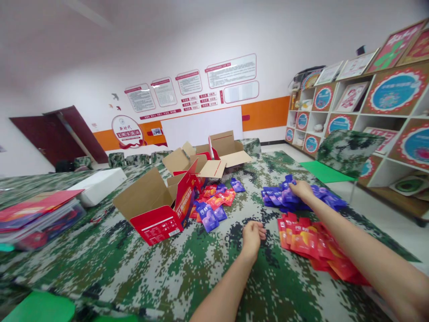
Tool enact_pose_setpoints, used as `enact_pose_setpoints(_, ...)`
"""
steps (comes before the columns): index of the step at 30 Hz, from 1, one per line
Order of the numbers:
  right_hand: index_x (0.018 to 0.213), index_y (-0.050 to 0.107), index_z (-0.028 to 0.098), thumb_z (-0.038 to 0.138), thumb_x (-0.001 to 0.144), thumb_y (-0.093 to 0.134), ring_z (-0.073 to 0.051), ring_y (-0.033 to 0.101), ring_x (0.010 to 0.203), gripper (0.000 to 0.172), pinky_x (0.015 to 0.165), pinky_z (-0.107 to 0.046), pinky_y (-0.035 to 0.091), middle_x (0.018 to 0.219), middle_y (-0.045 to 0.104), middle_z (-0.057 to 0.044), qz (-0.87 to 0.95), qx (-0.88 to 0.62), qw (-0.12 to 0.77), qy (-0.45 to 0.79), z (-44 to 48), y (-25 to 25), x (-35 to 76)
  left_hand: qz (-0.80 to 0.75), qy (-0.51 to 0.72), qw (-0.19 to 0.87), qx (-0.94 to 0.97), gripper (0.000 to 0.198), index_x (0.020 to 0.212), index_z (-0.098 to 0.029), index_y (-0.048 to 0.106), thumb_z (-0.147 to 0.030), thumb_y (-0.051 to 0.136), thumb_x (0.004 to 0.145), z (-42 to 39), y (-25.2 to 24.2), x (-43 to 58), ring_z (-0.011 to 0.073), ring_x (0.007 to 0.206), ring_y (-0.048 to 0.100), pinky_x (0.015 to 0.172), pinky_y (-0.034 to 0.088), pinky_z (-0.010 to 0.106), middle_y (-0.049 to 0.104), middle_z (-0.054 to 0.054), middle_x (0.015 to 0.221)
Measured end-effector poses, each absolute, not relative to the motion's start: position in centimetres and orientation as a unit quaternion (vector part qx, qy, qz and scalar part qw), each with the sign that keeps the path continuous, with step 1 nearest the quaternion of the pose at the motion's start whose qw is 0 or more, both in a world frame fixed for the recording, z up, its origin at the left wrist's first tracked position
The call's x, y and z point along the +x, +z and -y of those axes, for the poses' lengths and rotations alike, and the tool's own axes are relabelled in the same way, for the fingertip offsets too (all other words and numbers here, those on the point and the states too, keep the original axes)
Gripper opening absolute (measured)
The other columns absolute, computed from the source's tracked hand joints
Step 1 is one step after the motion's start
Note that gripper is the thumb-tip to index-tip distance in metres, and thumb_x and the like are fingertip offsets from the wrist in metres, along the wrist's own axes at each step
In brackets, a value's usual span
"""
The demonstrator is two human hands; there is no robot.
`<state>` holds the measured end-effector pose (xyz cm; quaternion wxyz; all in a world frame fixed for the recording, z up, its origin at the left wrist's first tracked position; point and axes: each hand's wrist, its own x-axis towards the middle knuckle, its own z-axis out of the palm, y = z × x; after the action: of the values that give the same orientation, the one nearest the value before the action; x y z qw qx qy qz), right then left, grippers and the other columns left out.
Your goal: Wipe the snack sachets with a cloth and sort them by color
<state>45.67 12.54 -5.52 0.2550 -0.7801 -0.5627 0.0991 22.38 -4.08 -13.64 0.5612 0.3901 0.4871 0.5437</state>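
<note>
My right hand [301, 191] reaches to the row of purple pouches [317, 197] on the right of the table. Its fingers pinch the top of a purple pouch [288, 181] at the near end of that row. My left hand [253, 239] is low over the camouflage tablecloth, fingers curled in, and I see nothing in it. Closer to me, overlapping red-orange pouches [303, 237] lie in a row below my right forearm. Left of my hands, a loose mixed heap holds red pouches [219, 199] and purple pouches [208, 217].
An open red carton [157, 226] stands beside the heap, flaps spread. Behind it is another open carton [226, 154]. Farther left are a white box [98, 185] and a clear plastic bin [56, 228]. A shelf unit [355, 109] and a draped chair [348, 150] stand on the right.
</note>
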Motion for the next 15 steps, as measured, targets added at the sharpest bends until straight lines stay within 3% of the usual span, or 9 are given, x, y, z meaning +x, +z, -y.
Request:
enact_pose_setpoints(6,0.084,0.066,0.009,0.031,0.072,0.055,-0.029,0.060,0.090,0.027,0.074,-0.033,0.043,0.090,0.066,-0.020,0.596,-0.773,0.214,0.041,-13.0,-6.4,45.2,-0.512,0.522,0.551,0.403,0.022,0.076,-0.012,0.055,-0.027,0.039,0.081,3.9,-13.3,22.8,0.0054,0.042,0.046,0.045,0.038,0.017,0.057,0.001,0.057)
enact_pose_setpoints(9,0.100,0.060,0.007,0.028,0.074,0.053,-0.029,0.059,0.092,0.034,0.076,-0.032,0.042,0.095,0.064,-0.020,0.598,-0.769,0.224,0.005,-12.4,-6.8,44.7,-0.534,0.510,0.519,0.430,0.021,0.079,-0.013,0.056,-0.023,0.037,0.081,3.3,-13.3,22.2,0.0065,0.044,0.048,0.047,0.039,0.019,0.059,0.001,0.060)
enact_pose_setpoints(12,0.111,0.052,0.004,0.022,0.076,0.048,-0.029,0.056,0.097,0.039,0.078,-0.033,0.040,0.102,0.060,-0.022,0.597,-0.765,0.239,-0.029,-11.6,-6.7,44.5,-0.586,0.491,0.416,0.492,0.022,0.083,-0.016,0.057,-0.020,0.035,0.081,2.9,-12.5,20.5,0.0098,0.053,0.054,0.055,0.043,0.022,0.062,0.002,0.066)
enact_pose_setpoints(15,0.107,0.052,0.003,0.019,0.077,0.044,-0.029,0.056,0.094,0.035,0.077,-0.033,0.039,0.098,0.059,-0.022,0.603,-0.752,0.257,-0.062,-10.4,-6.3,44.0,-0.659,0.461,0.231,0.548,0.022,0.087,-0.018,0.057,-0.018,0.036,0.081,3.2,-10.7,17.5,0.0152,0.080,0.059,0.075,0.043,0.028,0.064,0.006,0.082)
